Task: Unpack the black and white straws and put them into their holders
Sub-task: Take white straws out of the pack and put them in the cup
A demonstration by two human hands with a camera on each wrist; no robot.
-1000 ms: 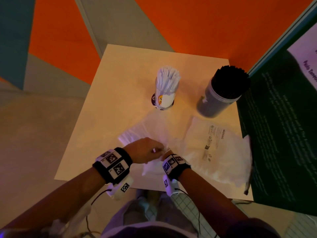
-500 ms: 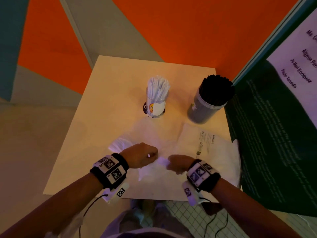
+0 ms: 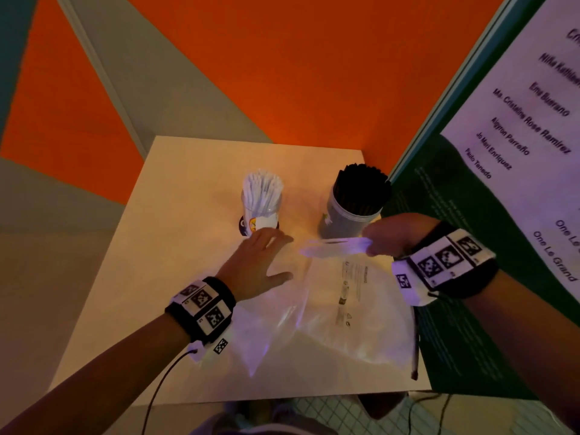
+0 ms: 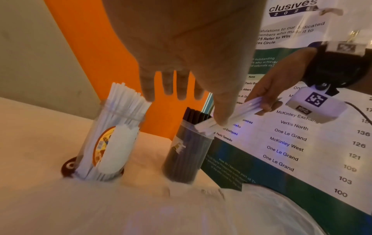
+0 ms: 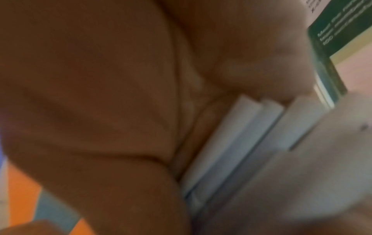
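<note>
Orange and grey walls corner our small pale table (image 3: 163,233), a green poster (image 3: 489,246) standing along its right side. Our right hand (image 3: 395,235) grips a small bunch of white straws (image 3: 335,248), fingers curled round one end, and holds it level above the table just in front of the black-straw holder (image 3: 345,221). That bunch belongs in the clear jar (image 3: 262,211) to the left, already thick with white straws (image 3: 262,186). Our left hand (image 3: 260,268) is spread flat with straight fingers, holding nothing, low over the table just in front of the jar. Black straws (image 3: 362,183) fill their grey holder to the brim, so we judge that half done. Two clear plastic bags (image 3: 329,315) lie crumpled and flat nearest us; whether any straws are left inside we cannot tell. What remains, as we read it, is to carry this bunch across and stand it in the jar with the others.
</note>
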